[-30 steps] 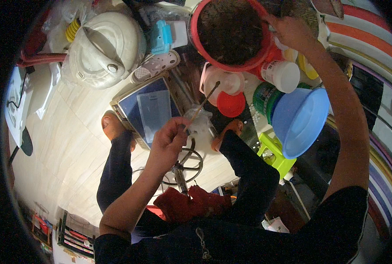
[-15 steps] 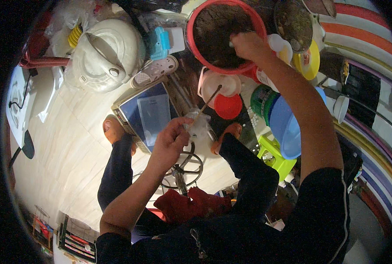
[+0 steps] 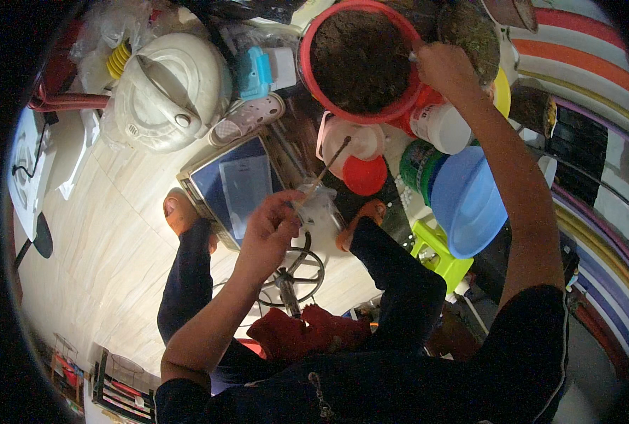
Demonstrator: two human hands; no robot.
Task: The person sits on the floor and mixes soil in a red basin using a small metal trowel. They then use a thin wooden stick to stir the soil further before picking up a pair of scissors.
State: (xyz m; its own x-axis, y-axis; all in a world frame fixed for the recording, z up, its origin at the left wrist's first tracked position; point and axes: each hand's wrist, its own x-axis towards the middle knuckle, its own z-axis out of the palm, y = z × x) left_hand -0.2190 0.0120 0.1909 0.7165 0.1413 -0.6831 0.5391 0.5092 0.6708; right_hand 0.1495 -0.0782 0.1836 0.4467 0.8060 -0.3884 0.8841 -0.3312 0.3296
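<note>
My left hand (image 3: 271, 222) is closed on a thin stick (image 3: 325, 168) that points up and to the right, its upper end dark and coated. Beside those fingers hangs a crumpled clear plastic bag (image 3: 318, 210); whether the hand also grips it, I cannot tell. My right hand (image 3: 447, 69) is at the right rim of a red tub (image 3: 307, 76), with its fingers drawn together. Something small and pale shows at its fingertips, too small to name. Dark brown powder or soil (image 3: 360, 60) lies in the tub.
Under the left hand stands a scale with a blue top (image 3: 240, 187). A red lid (image 3: 365, 175), a blue basin (image 3: 470, 205), a white tub (image 3: 445, 129) and a green stool (image 3: 438, 251) crowd the right. At the left sits a large white lidded container (image 3: 169, 92).
My right hand has moved from over the brown powder to the tub's right rim. The left hand and its stick have barely shifted.
</note>
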